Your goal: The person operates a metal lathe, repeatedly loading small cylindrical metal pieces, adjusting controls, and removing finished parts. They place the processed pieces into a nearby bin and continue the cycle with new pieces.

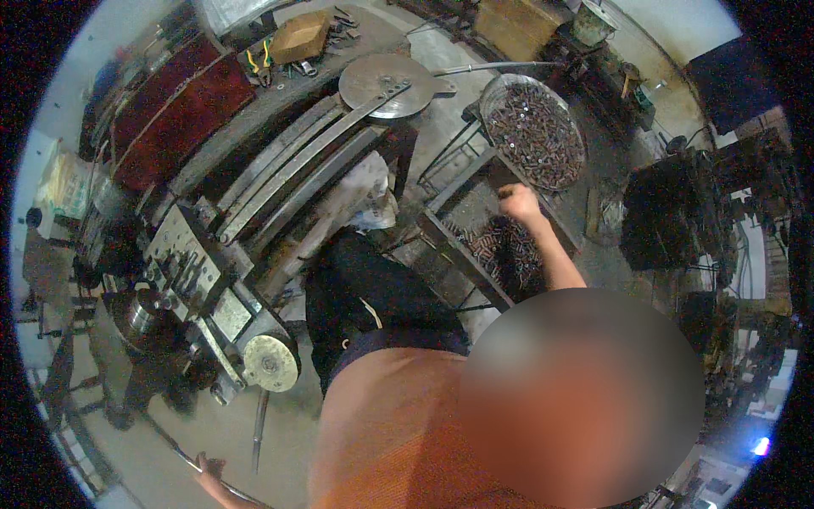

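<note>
At the lower left, my left hand is wrapped round a long metal lever that slants up toward a machine. My right hand is closed above a rectangular metal tray on the right. Whatever is inside its fingers, if anything, is hidden. Small dark metal pieces, bolt-like in shape, lie heaped in the tray below my right forearm. Just beyond stands a round basin filled with similar short metal pieces.
The machine on the left carries a drilled metal plate, a round spindle and a pale wheel. Long steel rails lead to a flat metal disc. Pliers and an open box rest on the far bench.
</note>
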Demonstrator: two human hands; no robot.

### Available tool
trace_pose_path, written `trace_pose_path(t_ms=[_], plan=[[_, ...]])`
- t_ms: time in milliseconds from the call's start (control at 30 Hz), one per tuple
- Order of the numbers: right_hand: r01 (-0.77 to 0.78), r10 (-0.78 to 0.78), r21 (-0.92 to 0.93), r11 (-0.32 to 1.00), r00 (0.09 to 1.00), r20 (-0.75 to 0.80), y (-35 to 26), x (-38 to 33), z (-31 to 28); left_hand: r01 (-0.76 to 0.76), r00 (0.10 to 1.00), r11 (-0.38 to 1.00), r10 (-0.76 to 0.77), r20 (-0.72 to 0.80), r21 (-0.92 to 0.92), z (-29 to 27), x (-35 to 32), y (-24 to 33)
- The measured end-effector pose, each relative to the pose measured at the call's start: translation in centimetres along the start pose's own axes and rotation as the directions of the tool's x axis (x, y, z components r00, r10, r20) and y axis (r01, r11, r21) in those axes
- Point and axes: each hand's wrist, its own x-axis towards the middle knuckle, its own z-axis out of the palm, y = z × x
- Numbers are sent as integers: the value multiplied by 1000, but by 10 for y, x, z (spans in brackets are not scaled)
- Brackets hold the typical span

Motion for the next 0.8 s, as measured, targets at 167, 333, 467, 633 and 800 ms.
trace_pose_path(t_ms=[167, 333, 467, 633, 800], plan=[[-104, 177, -306, 946, 959, 221, 26, -11, 52, -83, 995, 992, 88, -51, 99, 2, -18, 7], [131, -7, -386, 913, 952, 306, 24, -7, 77, -48, 997, 994, 54, -58, 102, 5, -16, 11], [141, 36, -477, 868, 939, 342, 5, -2, 83, -65, 997, 998, 66, -37, 12, 1, -14, 6], [83, 77, -440, 894, 939, 334, -1, -4, 77, -136, 990, 989, 138, -27, 54, -4, -7, -5], [77, -69, -161, 984, 996, 51, -4, -14, 60, -325, 922, 796, 386, -15, 511, 4, -26, 15]])
